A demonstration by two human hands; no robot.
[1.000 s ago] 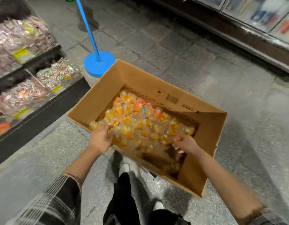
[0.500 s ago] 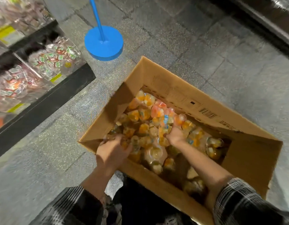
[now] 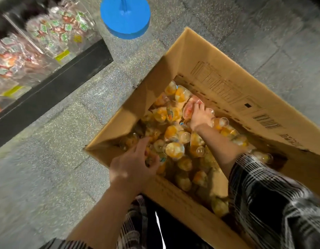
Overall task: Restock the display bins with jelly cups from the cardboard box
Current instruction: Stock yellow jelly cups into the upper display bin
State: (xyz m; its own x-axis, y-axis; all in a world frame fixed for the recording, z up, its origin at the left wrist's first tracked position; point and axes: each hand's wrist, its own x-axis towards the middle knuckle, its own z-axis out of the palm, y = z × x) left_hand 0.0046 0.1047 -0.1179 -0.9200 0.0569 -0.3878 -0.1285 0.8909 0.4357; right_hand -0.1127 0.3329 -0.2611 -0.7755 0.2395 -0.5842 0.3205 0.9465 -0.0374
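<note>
Nearest, the left hand [image 3: 133,164] is curled over jelly cups [image 3: 174,150] at the near corner of the cardboard box [image 3: 218,81]; what it actually grips is hidden by its own fingers. Farther in, a reddish cup [image 3: 188,108] is gripped by the right hand [image 3: 200,117]. Beyond, blurred display bins [image 3: 53,31] are cut off at the left edge.

Matt brown cardboard box [image 3: 218,69] on the rough speckled stone floor [image 3: 47,168]; glossy clear plastic jelly cups [image 3: 174,150]; transparent shiny display bins [image 3: 53,49]; checked cloth sleeve [image 3: 267,194].
</note>
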